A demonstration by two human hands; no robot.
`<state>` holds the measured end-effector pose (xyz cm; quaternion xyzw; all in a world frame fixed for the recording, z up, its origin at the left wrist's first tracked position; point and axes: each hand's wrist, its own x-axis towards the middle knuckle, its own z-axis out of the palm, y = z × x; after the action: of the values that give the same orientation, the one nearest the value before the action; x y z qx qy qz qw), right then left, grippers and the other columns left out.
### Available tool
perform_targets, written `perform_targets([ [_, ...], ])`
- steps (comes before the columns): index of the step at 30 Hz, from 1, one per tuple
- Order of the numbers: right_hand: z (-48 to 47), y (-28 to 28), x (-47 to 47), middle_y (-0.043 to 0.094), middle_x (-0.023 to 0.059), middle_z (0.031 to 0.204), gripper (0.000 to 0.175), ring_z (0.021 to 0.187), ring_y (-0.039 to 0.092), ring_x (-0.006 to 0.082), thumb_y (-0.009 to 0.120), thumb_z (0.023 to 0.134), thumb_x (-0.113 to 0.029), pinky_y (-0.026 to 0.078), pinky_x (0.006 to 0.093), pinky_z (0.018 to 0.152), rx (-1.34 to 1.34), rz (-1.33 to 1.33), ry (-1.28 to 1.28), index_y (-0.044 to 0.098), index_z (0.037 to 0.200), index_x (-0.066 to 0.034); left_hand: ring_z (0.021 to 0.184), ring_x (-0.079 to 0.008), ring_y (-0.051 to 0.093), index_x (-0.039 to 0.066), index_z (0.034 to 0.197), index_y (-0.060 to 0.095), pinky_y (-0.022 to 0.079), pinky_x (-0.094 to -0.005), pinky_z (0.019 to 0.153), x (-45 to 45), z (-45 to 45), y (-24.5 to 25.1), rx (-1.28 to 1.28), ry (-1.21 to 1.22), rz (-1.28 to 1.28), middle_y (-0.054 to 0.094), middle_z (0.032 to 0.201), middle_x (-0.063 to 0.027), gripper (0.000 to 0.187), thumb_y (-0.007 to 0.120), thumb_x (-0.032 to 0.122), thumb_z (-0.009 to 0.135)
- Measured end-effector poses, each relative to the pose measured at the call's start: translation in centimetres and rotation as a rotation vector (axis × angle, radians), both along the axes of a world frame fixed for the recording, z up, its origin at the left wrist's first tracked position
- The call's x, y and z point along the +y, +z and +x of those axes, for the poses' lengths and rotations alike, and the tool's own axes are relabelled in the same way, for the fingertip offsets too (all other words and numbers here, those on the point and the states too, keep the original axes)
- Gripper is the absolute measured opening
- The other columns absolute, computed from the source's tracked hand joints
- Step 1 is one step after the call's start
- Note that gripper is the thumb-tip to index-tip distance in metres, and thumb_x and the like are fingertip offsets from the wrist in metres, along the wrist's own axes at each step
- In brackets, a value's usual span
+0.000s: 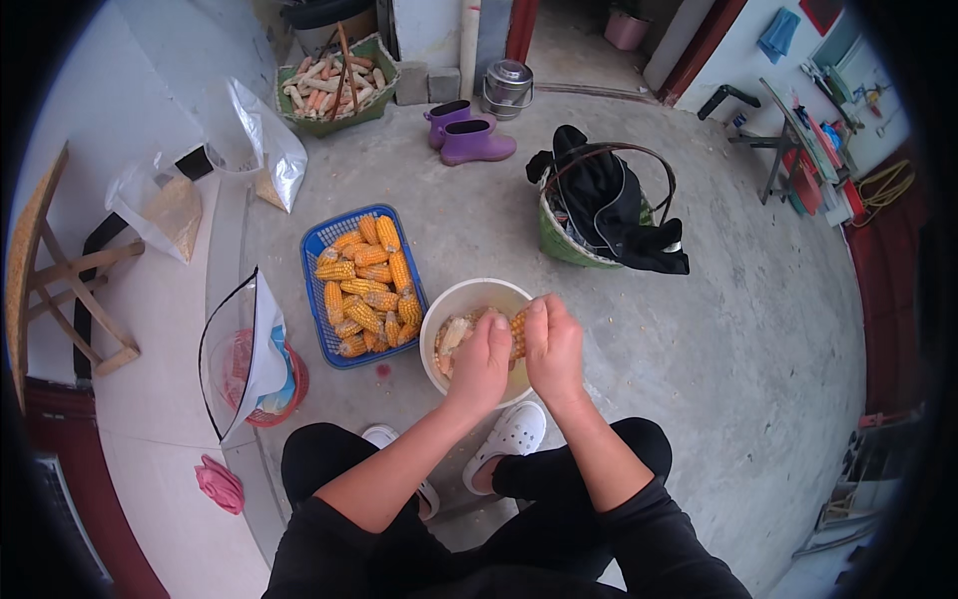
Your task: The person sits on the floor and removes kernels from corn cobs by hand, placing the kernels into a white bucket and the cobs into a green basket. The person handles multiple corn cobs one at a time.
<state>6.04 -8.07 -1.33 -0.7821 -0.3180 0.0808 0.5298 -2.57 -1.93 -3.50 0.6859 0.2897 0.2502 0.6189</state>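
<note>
Over a round white bucket [429, 329], both my hands grip one ear of dried yellow corn [518, 335]. My left hand [483, 363] closes on its left end and my right hand [554, 344] on its right end. Inside the bucket lie stripped corn cobs [453, 337], partly hidden by my left hand. A blue plastic basket [312, 299] full of yellow corn ears [367, 284] stands left of the bucket.
A green basket of cobs [337, 90] stands at the back left, near purple boots [475, 142] and a lidded metal pail [509, 86]. Another green basket [572, 247] holds a black garment [610, 195]. Clear bags [172, 210] and a red basket [299, 382] are at the left.
</note>
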Motion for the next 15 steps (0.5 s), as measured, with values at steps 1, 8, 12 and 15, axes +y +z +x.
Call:
perform_targets([
  [1,-0.1,-0.2,0.0,0.056,0.0156,0.063,0.029,0.056,0.055,0.0233,0.044,0.094,-0.02,0.043,0.0336,0.054,-0.041,-0.015,-0.008,0.053,0.077,0.0023,0.079,-0.025,0.056,-0.001,0.098,0.051,0.043,-0.0352,0.073,0.0,0.1,-0.6,0.001,0.021,-0.034,0.055,0.081,-0.0141,0.038,0.033,0.032,0.098],
  [8,-1.0,-0.3,0.0,0.056,0.0186,0.066,0.02,0.059,0.055,0.0352,0.048,0.09,-0.015,0.044,0.0385,0.055,-0.24,-0.071,0.025,0.053,0.079,0.0012,0.059,-0.0163,0.051,0.001,0.096,0.053,0.04,-0.0298,0.049,1.0,0.9,-1.7,0.113,0.053,-0.509,0.053,0.071,-0.0066,0.04,0.032,0.035,0.097],
  [12,-0.5,-0.8,-0.2,0.055,0.0159,0.063,0.023,0.055,0.055,0.029,0.049,0.09,-0.017,0.044,0.0358,0.053,-0.222,-0.14,0.049,0.054,0.078,0.0016,0.044,-0.009,0.041,0.004,0.1,0.053,0.026,-0.0239,0.034,1.3,0.8,-0.1,0.175,-0.022,-0.873,0.05,0.068,-0.0006,0.04,0.034,0.039,0.096],
  [15,0.7,-1.7,-0.3,0.053,0.0096,0.058,0.029,0.05,0.051,0.0168,0.048,0.092,-0.022,0.042,0.0308,0.049,0.131,-0.062,0.025,0.055,0.076,0.0022,0.052,-0.0136,0.05,0.003,0.103,0.051,0.038,-0.0279,0.042,1.7,0.3,0.6,0.16,-0.128,-0.791,0.053,0.07,-0.0052,0.037,0.039,0.038,0.096],
])
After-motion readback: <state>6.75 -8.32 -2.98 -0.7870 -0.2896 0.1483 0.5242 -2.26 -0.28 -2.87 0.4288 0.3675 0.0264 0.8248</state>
